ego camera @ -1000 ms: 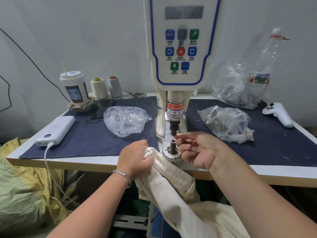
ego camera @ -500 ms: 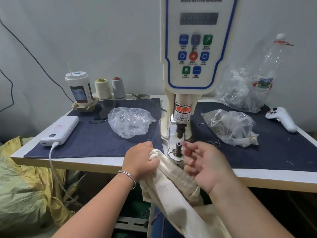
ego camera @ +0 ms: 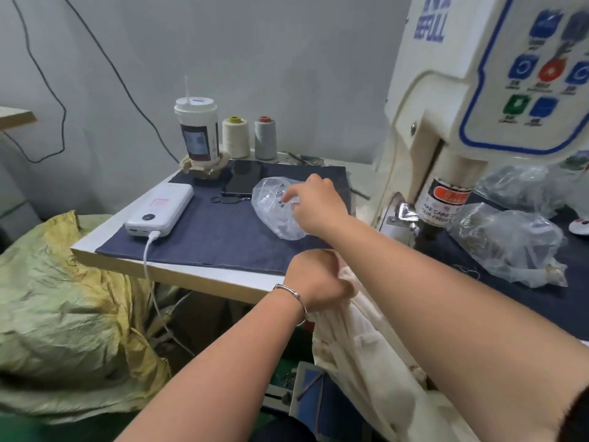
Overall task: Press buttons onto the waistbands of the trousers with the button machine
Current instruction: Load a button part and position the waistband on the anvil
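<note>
The trousers (ego camera: 360, 342) are cream cloth, hanging off the front edge of the table (ego camera: 204, 275) in loose folds, with the top bunched up at that edge just below the button machine (ego camera: 478, 100). The left hand (ego camera: 315, 282) grips that bunched top, fingers curled tight into the cloth; a thin bracelet (ego camera: 291, 293) sits on the wrist. The machine is a tall cream body with a blue-lined panel of coloured keys, and its press head carries a red-and-black warning label low down; it stands toward the right part of the table.

A dark blue mat (ego camera: 207, 237) covers the table's left part. On it, near the machine, lies a small clear plastic bag (ego camera: 271, 205) with small pieces inside, too blurred to name. The right hand (ego camera: 314, 207) reaches across into the bag's mouth, fingertips drawn together inside the plastic; whether they pinch anything cannot be told. To the right of the machine lie two more clear bags (ego camera: 510, 244), the nearer one filled with small dull metal bits.

At the back left corner stand a lidded paper cup (ego camera: 197, 132) with a straw and two thread cones (ego camera: 250, 137). A white power bank (ego camera: 162, 208) lies near the left edge, cable plugged in.
</note>
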The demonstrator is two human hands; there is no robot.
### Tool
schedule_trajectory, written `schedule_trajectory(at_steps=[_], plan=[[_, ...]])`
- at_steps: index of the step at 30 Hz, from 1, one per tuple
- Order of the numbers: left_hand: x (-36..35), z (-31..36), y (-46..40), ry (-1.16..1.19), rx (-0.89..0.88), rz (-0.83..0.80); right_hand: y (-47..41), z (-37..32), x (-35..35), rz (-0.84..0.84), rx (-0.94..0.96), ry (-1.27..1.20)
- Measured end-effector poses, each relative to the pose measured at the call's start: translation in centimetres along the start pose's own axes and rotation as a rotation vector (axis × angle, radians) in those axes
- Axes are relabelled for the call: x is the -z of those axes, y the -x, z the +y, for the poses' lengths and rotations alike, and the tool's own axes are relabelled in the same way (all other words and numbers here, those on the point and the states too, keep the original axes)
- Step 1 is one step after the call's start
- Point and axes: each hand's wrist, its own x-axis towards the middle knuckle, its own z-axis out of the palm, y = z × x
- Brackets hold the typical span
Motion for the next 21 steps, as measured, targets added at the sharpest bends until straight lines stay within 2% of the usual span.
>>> schedule_trajectory(at_steps=[3,7,11,17,21], plan=[[-0.2,-0.3,-0.1,-0.048,-0.055,-0.004,-2.2,-1.2,-1.4,-0.046,-0.053,0.105],[-0.1,-0.6,0.0,-0.071,-0.125,0.014,-4.0,-2.3,-2.7,0.088,-0.086,0.092],[0.2,-0.8,0.0,-0.001,-0.138,0.025,-5.5,-1.6,-3.4,0.046,-0.167,0.145],[0.0,-1.2,-0.2,0.061,-0.118,0.033,-6.6,-1.1,-4.4,-0.015,-0.178,0.13],[-0.2,-1.5,-0.4,0.057,-0.118,0.028,-6.8,-1.0,-4.8,0.008,-0.14,0.142]])
